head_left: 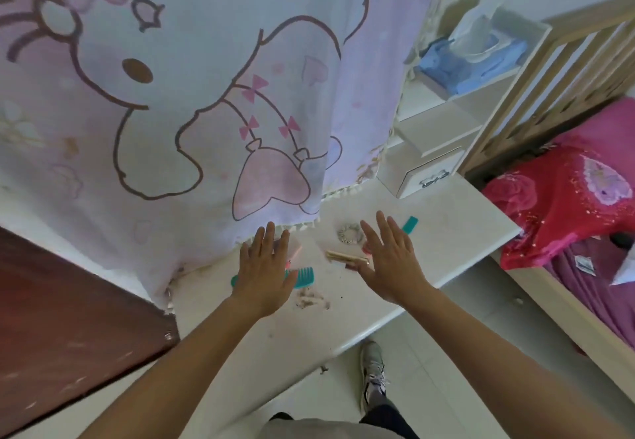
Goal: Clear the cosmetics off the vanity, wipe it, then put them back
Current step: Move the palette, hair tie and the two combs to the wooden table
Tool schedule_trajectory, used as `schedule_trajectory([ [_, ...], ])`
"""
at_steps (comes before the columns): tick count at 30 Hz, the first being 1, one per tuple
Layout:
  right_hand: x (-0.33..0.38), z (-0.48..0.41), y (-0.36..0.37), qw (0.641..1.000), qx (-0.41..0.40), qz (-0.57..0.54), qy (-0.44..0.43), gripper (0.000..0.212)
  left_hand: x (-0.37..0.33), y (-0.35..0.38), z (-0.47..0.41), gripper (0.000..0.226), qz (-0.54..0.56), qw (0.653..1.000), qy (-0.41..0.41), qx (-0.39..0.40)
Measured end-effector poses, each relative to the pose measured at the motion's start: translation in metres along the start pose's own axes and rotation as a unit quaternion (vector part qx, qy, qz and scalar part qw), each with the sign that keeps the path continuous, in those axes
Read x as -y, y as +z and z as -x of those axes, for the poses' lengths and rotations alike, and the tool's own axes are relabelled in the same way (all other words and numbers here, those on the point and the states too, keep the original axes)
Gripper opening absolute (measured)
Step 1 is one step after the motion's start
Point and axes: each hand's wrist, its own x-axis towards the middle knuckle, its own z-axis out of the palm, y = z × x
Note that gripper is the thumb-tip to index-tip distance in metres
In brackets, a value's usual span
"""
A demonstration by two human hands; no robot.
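Left hand (264, 266) and right hand (388, 261), both straight-fingered and empty, are hovering near a teal comb (305, 275), likely light, stiff, pinchable mid-spine.

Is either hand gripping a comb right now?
No, the left hand and right hand both have straight, spread fingers, with one teal comb lying partly under the left.

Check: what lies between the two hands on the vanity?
Head view: a gold tube lies between left hand and right hand, a grey scrunchie just beyond it.

Two teal combs (304, 275) (410, 223); one scrunchie (348, 234); one gold tube (347, 256); perhaps one pink box (296, 249)
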Motion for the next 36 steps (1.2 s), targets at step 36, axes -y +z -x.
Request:
schedule_trajectory([
  [36, -0.015, -0.159, 0.121, 0.962, 0.229, 0.066, -0.137, 0.06, 0.023, 0.109, -0.089, 0.082, -0.005, 0.976, -0.184, 0.112],
])
